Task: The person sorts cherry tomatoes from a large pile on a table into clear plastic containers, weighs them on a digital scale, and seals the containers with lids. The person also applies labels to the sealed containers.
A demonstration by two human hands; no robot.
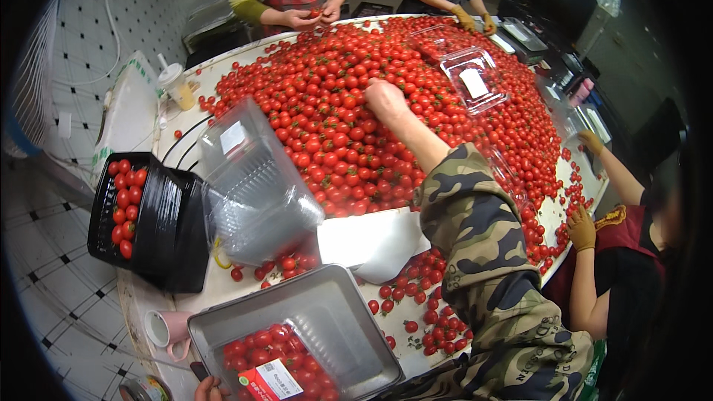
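My right hand (385, 99), at the end of a camouflage sleeve, reaches into the large heap of red cherry tomatoes (334, 122). Its fingertips point away from me, and whatever they hold is hidden. Only a few fingers of my left hand (209, 389) show at the bottom edge, beside the grey metal tray (356, 340); their grip is unclear. Inside that tray lies a clear plastic punnet of tomatoes (278, 359) with a red and white label. White paper sheets (362, 239) lie between tray and heap.
Nested clear punnets (256, 178) and stacked black baskets (156, 217), the top one holding tomatoes, stand left. A pink mug (167, 328) and a drink cup (177, 86) sit near the table's left edge. Clear lids (473, 81) rest on the heap. Several co-workers' hands (582, 228) surround the table.
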